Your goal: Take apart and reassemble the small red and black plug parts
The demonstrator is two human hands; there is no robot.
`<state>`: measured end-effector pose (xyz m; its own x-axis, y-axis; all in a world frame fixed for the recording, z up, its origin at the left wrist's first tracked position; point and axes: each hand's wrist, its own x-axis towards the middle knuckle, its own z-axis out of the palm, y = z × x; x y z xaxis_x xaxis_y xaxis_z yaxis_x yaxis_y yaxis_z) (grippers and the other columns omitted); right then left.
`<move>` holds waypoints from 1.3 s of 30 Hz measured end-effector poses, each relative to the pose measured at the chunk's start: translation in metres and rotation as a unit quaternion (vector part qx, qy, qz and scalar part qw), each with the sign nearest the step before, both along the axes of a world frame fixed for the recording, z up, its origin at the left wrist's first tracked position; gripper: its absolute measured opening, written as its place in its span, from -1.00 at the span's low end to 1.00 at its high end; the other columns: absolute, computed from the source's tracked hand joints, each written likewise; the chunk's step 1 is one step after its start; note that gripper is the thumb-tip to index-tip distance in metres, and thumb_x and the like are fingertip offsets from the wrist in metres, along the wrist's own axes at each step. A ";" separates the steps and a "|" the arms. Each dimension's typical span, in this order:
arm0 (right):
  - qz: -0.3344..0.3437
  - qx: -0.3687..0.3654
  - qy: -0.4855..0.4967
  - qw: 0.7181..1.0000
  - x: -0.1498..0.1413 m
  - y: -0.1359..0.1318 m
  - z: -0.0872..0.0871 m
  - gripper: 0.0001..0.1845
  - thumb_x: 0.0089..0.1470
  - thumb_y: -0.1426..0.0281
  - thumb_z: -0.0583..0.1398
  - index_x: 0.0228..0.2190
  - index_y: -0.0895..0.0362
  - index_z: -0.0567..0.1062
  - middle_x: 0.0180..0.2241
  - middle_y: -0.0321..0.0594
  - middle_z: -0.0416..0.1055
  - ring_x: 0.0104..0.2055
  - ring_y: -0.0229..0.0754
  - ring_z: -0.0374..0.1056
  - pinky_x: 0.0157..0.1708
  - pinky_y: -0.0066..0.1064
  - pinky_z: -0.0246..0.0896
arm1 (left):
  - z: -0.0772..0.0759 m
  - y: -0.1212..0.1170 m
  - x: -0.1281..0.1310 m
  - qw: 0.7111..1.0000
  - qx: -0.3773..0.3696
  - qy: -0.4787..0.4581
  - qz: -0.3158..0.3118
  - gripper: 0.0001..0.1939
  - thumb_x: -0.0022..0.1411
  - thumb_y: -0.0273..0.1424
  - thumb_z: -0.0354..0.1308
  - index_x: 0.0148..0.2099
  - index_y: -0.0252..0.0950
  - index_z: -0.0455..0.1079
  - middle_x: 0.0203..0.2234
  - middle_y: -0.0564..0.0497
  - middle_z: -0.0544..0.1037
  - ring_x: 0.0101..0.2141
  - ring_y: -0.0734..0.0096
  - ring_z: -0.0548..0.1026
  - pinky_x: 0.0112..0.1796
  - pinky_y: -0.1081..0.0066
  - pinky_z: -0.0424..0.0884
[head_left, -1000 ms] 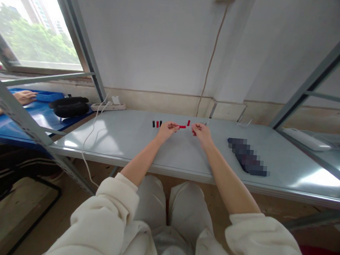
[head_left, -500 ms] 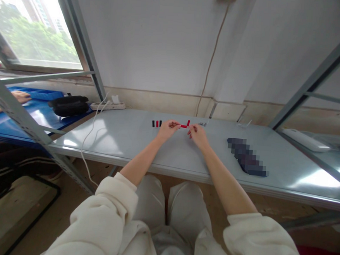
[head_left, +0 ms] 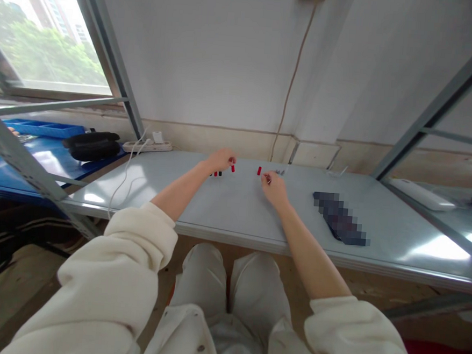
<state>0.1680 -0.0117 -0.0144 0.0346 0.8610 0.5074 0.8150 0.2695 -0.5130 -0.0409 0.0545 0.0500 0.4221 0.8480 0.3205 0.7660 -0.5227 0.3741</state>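
Left hand pinches a red cap upright beside the row of caps on the table; right hand, fingertips together, rests near another red cap; lower it gently, aligned with the row.

The small pieces on the pale grey worktop were red, with a few black ones among them. The sleeves were cream, the tray blue, the pouch black.
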 end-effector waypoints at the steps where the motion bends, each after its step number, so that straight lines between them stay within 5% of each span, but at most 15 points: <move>1: 0.001 0.001 0.001 1.000 0.000 0.000 0.000 -0.72 0.04 0.34 -0.04 -0.31 0.15 0.41 -0.38 -0.10 0.43 -0.33 -0.14 0.32 -0.32 -0.36 0.12 | -0.002 0.001 -0.003 1.000 -0.005 0.012 -0.001 -0.88 -0.08 -0.55 0.13 -0.46 -0.26 0.45 -0.52 -0.02 0.48 -0.42 0.37 0.41 -0.29 0.42 0.26; 13: 0.003 0.001 0.011 1.000 0.001 0.002 -0.001 -0.73 0.02 0.36 -0.02 -0.31 0.15 0.41 -0.39 -0.12 0.43 -0.34 -0.15 0.31 -0.32 -0.37 0.12 | -0.010 0.004 -0.012 0.999 -0.021 0.029 0.016 -0.83 -0.16 -0.62 0.11 -0.52 -0.25 0.41 -0.56 0.00 0.47 -0.39 0.34 0.44 -0.25 0.42 0.26; 25: 0.008 0.025 0.010 1.000 0.002 0.004 -0.002 -0.78 0.00 0.40 0.01 -0.35 0.17 0.42 -0.44 -0.11 0.42 -0.38 -0.16 0.31 -0.37 -0.38 0.11 | -0.003 -0.003 -0.012 0.976 0.016 0.218 0.022 -0.77 0.03 -0.49 0.03 -0.25 -0.29 0.44 -0.34 -0.06 0.52 -0.31 0.37 0.44 -0.31 0.45 0.28; 39: 0.005 0.021 0.010 1.000 0.002 0.003 -0.002 -0.78 0.00 0.40 0.02 -0.35 0.15 0.43 -0.44 -0.13 0.42 -0.39 -0.18 0.30 -0.38 -0.40 0.10 | -0.003 -0.004 -0.014 0.976 0.008 0.215 0.025 -0.76 0.03 -0.50 0.03 -0.23 -0.28 0.44 -0.35 -0.05 0.52 -0.36 0.38 0.45 -0.34 0.45 0.28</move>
<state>0.1702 -0.0084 -0.0165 0.0372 0.8389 0.5430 0.8017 0.2993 -0.5174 -0.0552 0.0501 0.0473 0.4793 0.8671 0.1359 0.8749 -0.4844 0.0046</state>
